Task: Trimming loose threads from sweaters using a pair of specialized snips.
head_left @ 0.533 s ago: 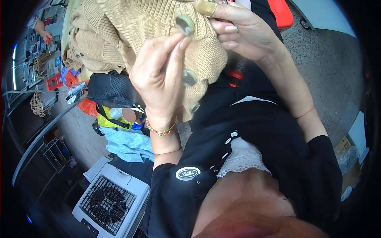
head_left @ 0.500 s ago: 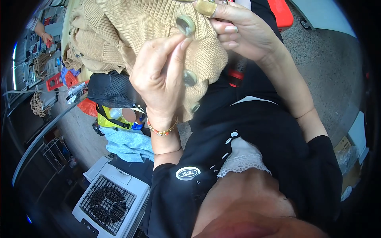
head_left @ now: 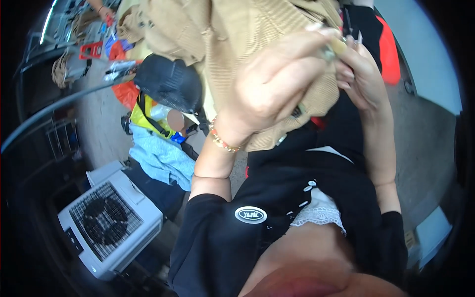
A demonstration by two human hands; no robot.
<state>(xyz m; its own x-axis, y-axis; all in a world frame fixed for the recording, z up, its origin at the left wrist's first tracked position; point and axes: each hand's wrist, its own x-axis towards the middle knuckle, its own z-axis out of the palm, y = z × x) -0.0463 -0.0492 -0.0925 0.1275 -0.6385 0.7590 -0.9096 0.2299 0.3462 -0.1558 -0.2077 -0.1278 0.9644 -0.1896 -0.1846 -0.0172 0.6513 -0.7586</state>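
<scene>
Oval white-rimmed label (head_left: 250, 215) on the black top's chest, small square tag (head_left: 281, 140) at the knit's hem

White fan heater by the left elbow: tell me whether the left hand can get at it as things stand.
Probably not at once: the left hand is raised, pinching the tan cardigan with the right hand, while the fan heater sits low.

The tan cardigan (head_left: 257, 54) fills the view from 11 to 1 o'clock, and both hands press into it, the left hand (head_left: 277, 84) touching the right hand (head_left: 363, 81), so no gap shows between them. At 9 o'clock a dark bag (head_left: 168, 81) and heaped clothes (head_left: 161, 158) crowd the floor. At 7 o'clock stands a white fan box (head_left: 111, 225). Bare grey floor (head_left: 425, 143) lies open at 3 o'clock.
</scene>
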